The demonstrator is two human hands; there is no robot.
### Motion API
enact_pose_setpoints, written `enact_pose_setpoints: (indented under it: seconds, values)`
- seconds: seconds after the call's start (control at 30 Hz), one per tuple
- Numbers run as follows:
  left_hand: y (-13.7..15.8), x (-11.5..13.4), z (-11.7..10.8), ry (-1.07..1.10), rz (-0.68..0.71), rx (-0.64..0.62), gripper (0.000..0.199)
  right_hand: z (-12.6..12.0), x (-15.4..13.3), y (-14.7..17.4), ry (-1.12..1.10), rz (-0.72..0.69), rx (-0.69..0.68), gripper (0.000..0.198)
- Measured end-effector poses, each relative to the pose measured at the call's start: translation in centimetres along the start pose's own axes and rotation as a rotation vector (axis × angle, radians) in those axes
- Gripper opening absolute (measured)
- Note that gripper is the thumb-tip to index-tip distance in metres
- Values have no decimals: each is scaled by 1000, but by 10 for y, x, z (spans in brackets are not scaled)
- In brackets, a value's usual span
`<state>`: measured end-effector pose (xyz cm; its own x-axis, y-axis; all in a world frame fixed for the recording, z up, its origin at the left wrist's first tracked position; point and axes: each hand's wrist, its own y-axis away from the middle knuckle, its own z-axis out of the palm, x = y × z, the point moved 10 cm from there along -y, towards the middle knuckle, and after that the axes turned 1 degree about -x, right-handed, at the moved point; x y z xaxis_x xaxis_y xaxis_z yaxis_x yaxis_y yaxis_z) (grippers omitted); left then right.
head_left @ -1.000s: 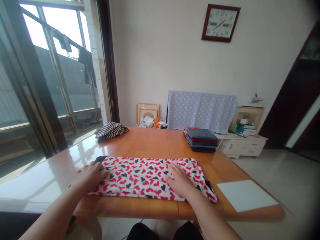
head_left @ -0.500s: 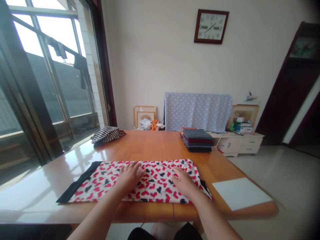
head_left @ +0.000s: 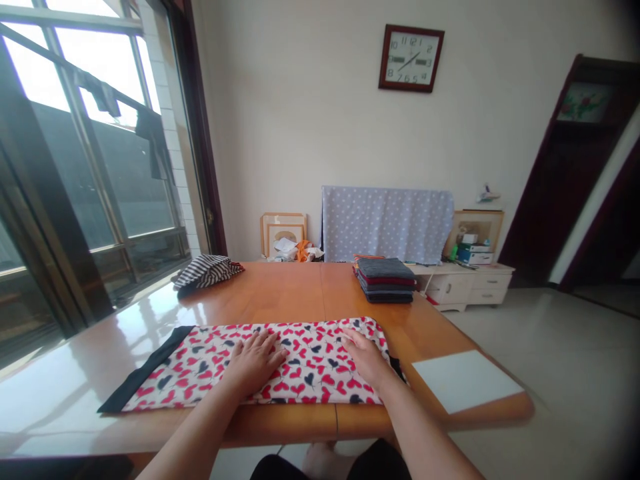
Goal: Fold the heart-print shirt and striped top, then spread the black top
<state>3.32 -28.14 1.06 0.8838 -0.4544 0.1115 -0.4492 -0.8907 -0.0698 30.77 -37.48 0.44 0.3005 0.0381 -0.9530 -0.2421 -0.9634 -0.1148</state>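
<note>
Along the near edge of the counter (head_left: 285, 293) lies a folded heart-print cloth (head_left: 310, 363), its dark band toward the left. The left hand (head_left: 255, 360) rests palm down on its middle, fingers apart; the right hand (head_left: 369, 360) lies on its right part, fingers outstretched. A white sheet (head_left: 465, 381) covers the near right corner. Beyond, a folded stack (head_left: 386, 280) sits near the far right corner, a striped bundle (head_left: 207, 273) at the far left.
</note>
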Motion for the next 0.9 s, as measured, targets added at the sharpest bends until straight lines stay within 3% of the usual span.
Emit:
enact_pose_setpoints:
  seconds: [0.33,0.5,0.63,0.73,0.9]
  values:
    - [5,1,-2,32,2,-5,70,-3,-6,8,-57,-13,41,55]
    - [2,-2,0,57,-14,-3,71,-12,-4,10,-324,7,56,51]
    - [-1,0,-2,67,-20,-4,70,-55,4,13,-575,50,207,46]
    - [-4,10,-12,83,-18,46,61,-100,17,20,-576,84,390,43]
    - [-14,66,-30,231,153,164,52,-141,39,27,-407,154,508,43]
